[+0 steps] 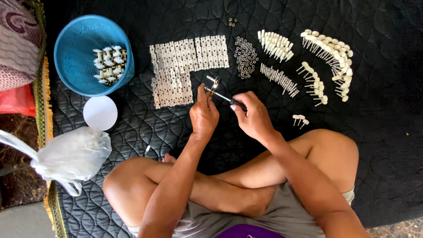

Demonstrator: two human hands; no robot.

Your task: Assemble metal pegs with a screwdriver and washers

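Both hands [229, 115] raised, fingers [203, 90] pinched

Left hand [203, 113] pinches small metal part [214, 83]; right hand [253, 117] grips what looks like screwdriver [224, 98] against it.

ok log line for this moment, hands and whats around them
left hand: pinches small metal part | right hand: holds black-handled screwdriver against it | nearby: silver metal plates, blue plastic basket
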